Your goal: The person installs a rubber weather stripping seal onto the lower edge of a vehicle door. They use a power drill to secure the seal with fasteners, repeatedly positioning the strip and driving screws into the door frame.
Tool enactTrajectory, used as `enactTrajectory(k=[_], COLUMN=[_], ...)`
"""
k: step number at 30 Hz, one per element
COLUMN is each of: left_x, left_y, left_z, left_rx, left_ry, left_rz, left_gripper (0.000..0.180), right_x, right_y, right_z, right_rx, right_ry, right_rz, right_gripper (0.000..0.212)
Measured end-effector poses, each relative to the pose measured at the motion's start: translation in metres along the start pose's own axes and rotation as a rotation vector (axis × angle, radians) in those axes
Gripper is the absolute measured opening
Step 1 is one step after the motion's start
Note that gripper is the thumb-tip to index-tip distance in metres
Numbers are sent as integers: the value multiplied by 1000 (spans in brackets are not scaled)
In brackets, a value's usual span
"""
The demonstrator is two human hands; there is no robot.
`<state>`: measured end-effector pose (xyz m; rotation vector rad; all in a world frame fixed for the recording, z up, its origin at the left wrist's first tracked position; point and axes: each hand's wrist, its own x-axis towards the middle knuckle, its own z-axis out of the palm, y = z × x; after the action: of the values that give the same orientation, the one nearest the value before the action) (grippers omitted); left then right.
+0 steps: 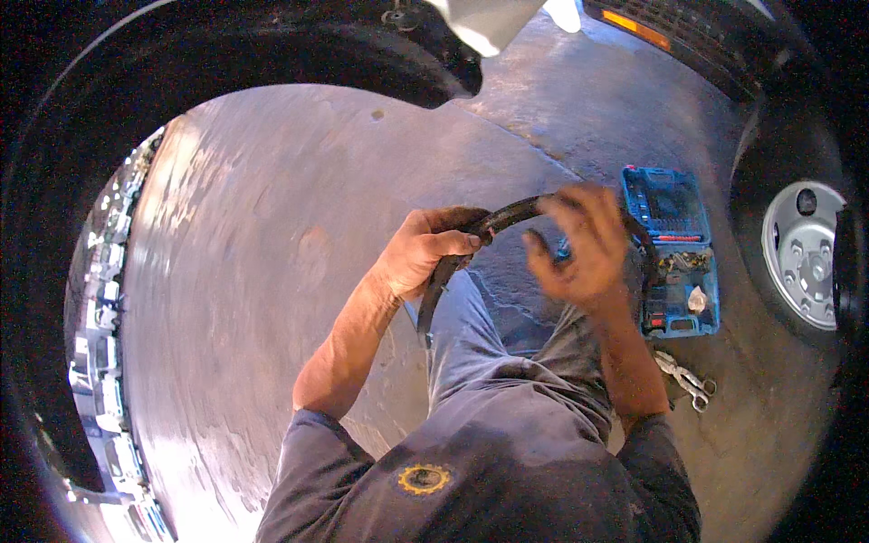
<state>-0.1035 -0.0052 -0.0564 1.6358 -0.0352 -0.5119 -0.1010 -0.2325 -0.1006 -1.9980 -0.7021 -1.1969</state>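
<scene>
A long, black, curved rubber hose (516, 214) arcs in front of my body, bending down at both ends. My left hand (431, 249) is closed around it left of the middle, the thumb pressed on top, and one end hangs below that hand. Slightly blurred, my right hand (584, 246) is raised at the arc's right half with the fingers and thumb apart. The hose passes behind this hand and comes out on its right. Whether the fingers touch it I cannot tell.
An open blue tool case (681, 319) with bits and small parts lies on the floor at the right. Metal snips (688, 382) lie below it. A wheel (804, 255) stands at far right; a dark wheel-arch edge (272, 68) curves overhead and left.
</scene>
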Motion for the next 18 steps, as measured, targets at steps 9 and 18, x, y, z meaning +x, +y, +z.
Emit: enactTrajectory(k=[9, 18], left_x=[19, 22], left_y=[-16, -37], left_z=[48, 81], left_rx=[33, 423], left_ry=[103, 127], left_rz=[208, 332], left_gripper=[43, 31], right_x=[-28, -60], right_y=[-21, 7], right_z=[13, 2], right_rx=[133, 39], right_ry=[-76, -136], right_rz=[417, 503], right_gripper=[15, 13])
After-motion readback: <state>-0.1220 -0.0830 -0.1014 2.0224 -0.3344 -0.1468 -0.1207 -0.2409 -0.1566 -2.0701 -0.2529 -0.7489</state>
